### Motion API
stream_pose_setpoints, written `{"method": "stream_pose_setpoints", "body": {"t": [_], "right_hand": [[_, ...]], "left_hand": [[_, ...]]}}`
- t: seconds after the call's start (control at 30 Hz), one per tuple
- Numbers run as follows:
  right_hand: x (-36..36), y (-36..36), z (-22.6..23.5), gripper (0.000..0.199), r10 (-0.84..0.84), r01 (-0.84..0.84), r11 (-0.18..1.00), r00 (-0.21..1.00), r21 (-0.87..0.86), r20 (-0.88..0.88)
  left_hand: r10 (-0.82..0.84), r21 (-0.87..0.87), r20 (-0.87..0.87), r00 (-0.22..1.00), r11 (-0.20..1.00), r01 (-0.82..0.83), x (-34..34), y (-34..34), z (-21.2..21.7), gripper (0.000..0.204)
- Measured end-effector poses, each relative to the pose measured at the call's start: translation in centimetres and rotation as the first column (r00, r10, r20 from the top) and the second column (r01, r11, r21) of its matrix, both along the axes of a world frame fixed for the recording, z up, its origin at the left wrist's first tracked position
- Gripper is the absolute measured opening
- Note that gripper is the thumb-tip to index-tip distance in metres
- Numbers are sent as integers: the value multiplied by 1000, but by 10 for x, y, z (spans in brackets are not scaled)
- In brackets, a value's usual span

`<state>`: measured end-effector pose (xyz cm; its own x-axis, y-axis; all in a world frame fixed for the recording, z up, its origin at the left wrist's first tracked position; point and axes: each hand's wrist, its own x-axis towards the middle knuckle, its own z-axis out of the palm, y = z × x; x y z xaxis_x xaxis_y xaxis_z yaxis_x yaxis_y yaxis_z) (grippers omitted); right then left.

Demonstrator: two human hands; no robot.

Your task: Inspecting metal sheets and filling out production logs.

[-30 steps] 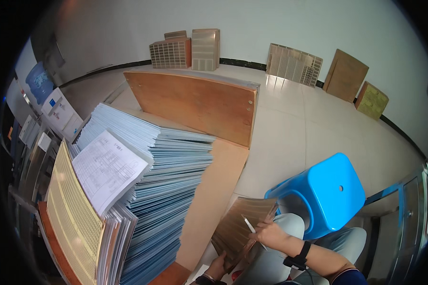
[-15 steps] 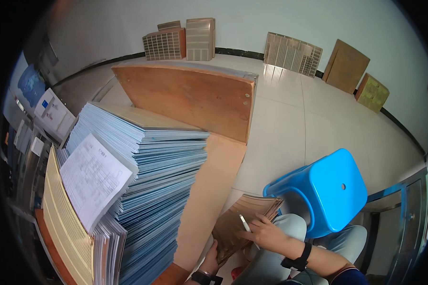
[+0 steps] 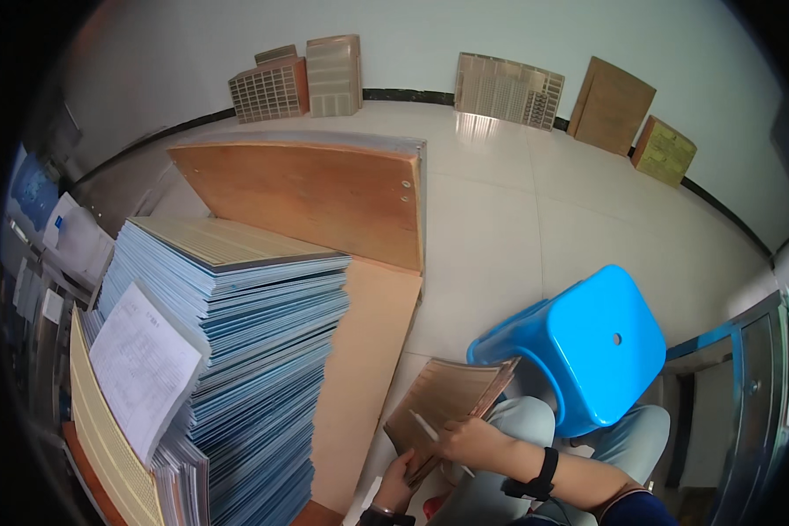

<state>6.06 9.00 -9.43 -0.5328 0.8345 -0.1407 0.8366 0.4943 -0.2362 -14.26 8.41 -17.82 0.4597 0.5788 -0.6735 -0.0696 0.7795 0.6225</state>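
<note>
A small stack of brown, copper-toned sheets (image 3: pixel 443 396) leans slantwise at my knees. My left hand (image 3: pixel 395 485) grips the stack's lower left edge, with its fingers closed around the border. My right hand (image 3: pixel 466 441) is closed around a slim white pen-like tool (image 3: pixel 424 425), which lies slanted over the top sheet. Whether its tip touches the sheet I cannot tell. To the left stands a tall pile of blue-edged thin boards (image 3: pixel 263 368), with a printed paper form (image 3: pixel 145 368) resting against it.
A blue plastic stool (image 3: pixel 609 342) is close in front of my knees. Behind the pile rises a wooden board (image 3: pixel 298 202). Panels (image 3: pixel 508 90) and boards (image 3: pixel 612 105) lean along the far wall. A dark metal cabinet (image 3: pixel 754 377) stands at the right.
The view has shifted, so the surroundings sit further left. My right hand has moved down toward my left hand over the sheets, and its fingers have closed more tightly around the white tool.
</note>
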Motion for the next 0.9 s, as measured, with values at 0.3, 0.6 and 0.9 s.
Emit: {"method": "stream_pose_setpoints", "body": {"t": [0.3, 0.6, 0.9], "right_hand": [[-25, 4, -5, 17, -60, 76, 967, 996, 242, -71], [-29, 23, -18, 27, -216, 228, 955, 973, 188, -84], [14, 2, 1, 56, -454, 501, 846, 857, 185, -244]], "left_hand": [[267, -320, 537, 800, 942, -100, -29, 21, -43, 33], [651, -736, 535, 539, 672, -81, -21, 44, -37, 29], [659, -730, 370, 655, 642, -234, -25, 21, -65, 32]]}}
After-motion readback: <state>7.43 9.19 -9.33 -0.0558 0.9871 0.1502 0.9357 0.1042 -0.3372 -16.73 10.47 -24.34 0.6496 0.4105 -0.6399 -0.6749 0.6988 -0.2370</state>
